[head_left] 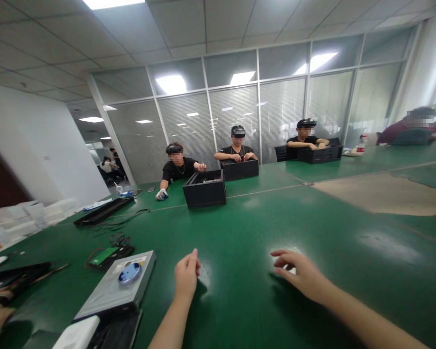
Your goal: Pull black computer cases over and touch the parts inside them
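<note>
My left hand [187, 275] is held just above the green table [240, 310], fingers curled and pressed together. Whatever may be inside it is hidden. To its right, my right hand [300, 274] hovers over the tabletop with thumb and fingers apart and nothing visible between them. Nearest to my left hand lies a flat silver metal box like a disc drive [109, 288], with a round blue, shiny piece [130, 274] on top. Behind the box is a green circuit board [103, 257] with dark parts and wires.
A white object [76, 333] lies at the front left. Further back is a long black panel [105, 212] with a cable. Across the table, people work at black computer cases [205, 194]; one wears a glove [162, 194]. A bottle [361, 145] stands far right.
</note>
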`<move>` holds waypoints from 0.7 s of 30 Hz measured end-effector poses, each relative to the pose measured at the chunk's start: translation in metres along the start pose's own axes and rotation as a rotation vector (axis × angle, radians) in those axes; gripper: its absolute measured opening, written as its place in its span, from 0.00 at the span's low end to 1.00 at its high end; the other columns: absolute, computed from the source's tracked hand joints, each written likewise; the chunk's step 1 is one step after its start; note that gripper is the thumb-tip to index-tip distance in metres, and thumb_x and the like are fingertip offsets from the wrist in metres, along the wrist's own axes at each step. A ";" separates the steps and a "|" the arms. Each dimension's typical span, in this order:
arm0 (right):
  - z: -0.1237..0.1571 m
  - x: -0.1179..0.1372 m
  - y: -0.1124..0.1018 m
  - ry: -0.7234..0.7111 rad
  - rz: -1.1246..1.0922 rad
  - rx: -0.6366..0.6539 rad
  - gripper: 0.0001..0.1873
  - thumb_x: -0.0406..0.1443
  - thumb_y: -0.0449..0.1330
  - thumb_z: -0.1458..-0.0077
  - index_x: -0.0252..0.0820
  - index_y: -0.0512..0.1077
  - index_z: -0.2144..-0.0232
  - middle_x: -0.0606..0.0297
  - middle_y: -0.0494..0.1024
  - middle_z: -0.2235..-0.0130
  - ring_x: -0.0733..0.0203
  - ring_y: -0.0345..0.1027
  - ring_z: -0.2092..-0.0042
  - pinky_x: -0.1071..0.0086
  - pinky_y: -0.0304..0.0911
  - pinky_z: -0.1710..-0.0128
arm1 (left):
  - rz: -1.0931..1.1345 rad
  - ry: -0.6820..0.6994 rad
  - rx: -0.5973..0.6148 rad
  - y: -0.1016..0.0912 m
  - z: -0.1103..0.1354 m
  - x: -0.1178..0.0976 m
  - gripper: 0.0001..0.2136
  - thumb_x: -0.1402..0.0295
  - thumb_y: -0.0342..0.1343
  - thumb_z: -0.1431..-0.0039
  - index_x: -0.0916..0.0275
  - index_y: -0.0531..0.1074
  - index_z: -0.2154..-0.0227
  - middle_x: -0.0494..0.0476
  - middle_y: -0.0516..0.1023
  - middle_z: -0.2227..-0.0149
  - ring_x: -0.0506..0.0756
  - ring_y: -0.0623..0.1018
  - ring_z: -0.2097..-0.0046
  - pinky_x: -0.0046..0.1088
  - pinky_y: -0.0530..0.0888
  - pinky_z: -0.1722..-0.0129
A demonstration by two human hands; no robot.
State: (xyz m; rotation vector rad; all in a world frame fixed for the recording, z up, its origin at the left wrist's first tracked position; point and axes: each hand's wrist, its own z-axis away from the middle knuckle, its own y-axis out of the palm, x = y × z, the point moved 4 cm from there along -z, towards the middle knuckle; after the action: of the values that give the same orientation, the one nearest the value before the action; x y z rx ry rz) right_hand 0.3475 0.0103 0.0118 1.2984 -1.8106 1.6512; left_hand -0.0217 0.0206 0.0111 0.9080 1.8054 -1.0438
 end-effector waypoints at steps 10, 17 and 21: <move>0.000 -0.053 -0.047 0.025 0.090 -0.287 0.23 0.53 0.58 0.41 0.41 0.77 0.74 0.55 0.78 0.59 0.56 0.72 0.66 0.60 0.68 0.65 | -0.076 -0.036 0.109 0.017 0.014 -0.009 0.28 0.43 0.49 0.38 0.62 0.68 0.82 0.51 0.68 0.84 0.52 0.70 0.79 0.26 0.66 0.74; -0.011 -0.041 -0.036 -0.018 0.066 -0.234 0.24 0.54 0.58 0.41 0.41 0.74 0.75 0.58 0.76 0.64 0.58 0.68 0.66 0.62 0.63 0.65 | -0.138 -0.071 0.136 0.027 0.013 -0.009 0.28 0.43 0.46 0.37 0.61 0.70 0.81 0.52 0.69 0.83 0.53 0.72 0.78 0.28 0.67 0.73; -0.013 -0.042 -0.044 0.032 -0.001 -0.231 0.24 0.54 0.60 0.43 0.40 0.74 0.74 0.60 0.75 0.66 0.58 0.67 0.66 0.63 0.62 0.65 | -0.177 -0.074 0.169 0.029 0.011 -0.008 0.27 0.43 0.47 0.37 0.61 0.71 0.79 0.52 0.71 0.82 0.54 0.73 0.76 0.28 0.67 0.71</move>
State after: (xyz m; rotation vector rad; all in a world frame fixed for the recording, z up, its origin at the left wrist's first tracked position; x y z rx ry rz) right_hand 0.4003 0.0424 0.0080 1.1656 -1.9155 1.4040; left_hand 0.0099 0.0204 0.0063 0.8077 1.7806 -1.3414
